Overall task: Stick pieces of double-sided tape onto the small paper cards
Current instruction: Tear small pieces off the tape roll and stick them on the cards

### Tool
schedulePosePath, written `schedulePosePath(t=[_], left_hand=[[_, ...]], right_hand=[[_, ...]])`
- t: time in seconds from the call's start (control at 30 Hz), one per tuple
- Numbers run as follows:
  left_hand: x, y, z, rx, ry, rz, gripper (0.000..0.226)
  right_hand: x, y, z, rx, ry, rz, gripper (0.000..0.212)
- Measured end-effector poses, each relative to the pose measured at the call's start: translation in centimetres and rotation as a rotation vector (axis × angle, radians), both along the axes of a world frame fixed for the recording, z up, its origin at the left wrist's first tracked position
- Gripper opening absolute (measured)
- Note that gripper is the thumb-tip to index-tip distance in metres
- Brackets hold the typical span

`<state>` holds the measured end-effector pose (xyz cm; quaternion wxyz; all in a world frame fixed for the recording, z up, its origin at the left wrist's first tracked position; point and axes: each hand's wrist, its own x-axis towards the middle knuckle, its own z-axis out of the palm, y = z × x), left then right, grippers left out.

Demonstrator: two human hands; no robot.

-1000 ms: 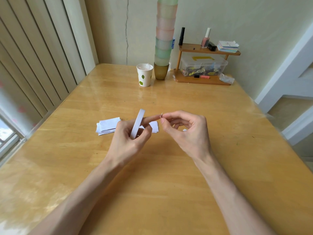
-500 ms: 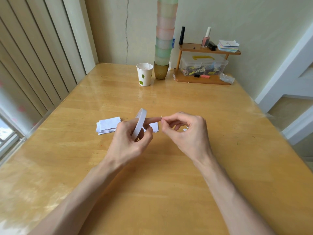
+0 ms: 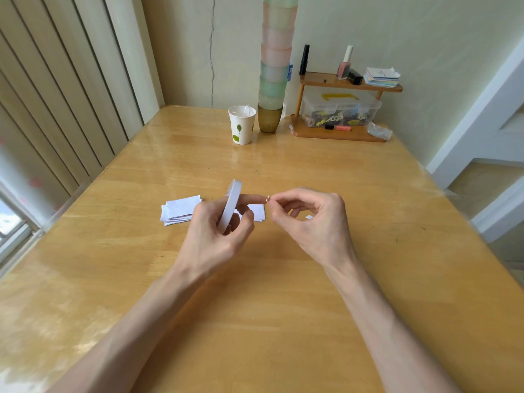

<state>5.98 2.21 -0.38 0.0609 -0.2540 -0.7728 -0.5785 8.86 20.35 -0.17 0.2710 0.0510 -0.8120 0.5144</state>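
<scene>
My left hand (image 3: 215, 234) grips a white roll of double-sided tape (image 3: 231, 205) held on edge above the table, its index finger stretched out to the right. My right hand (image 3: 312, 225) pinches a tiny piece of tape (image 3: 268, 197) at that fingertip. A small stack of white paper cards (image 3: 180, 209) lies on the wooden table (image 3: 283, 307) just left of my left hand. Another card (image 3: 256, 212) shows behind my left fingers, and a small white scrap (image 3: 309, 217) peeks out under my right hand.
At the table's far edge stand a paper cup (image 3: 242, 124) with a leaf print, a tall stack of coloured cups (image 3: 274, 66) and a small wooden shelf (image 3: 340, 109) with a clear box and cosmetics. Vertical blinds run along the left.
The tape roll has tilted a little in my left hand. My right hand stays pinched at the left index fingertip, barely moving.
</scene>
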Motion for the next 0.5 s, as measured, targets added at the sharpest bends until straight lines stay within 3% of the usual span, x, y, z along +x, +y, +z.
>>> schedulePosePath(t=[0.5], left_hand=[[-0.21,0.08,-0.59,-0.006,0.062,0.009,0.028]], right_hand=[[0.23,0.13,0.61,-0.002,0.010,-0.048,0.012]])
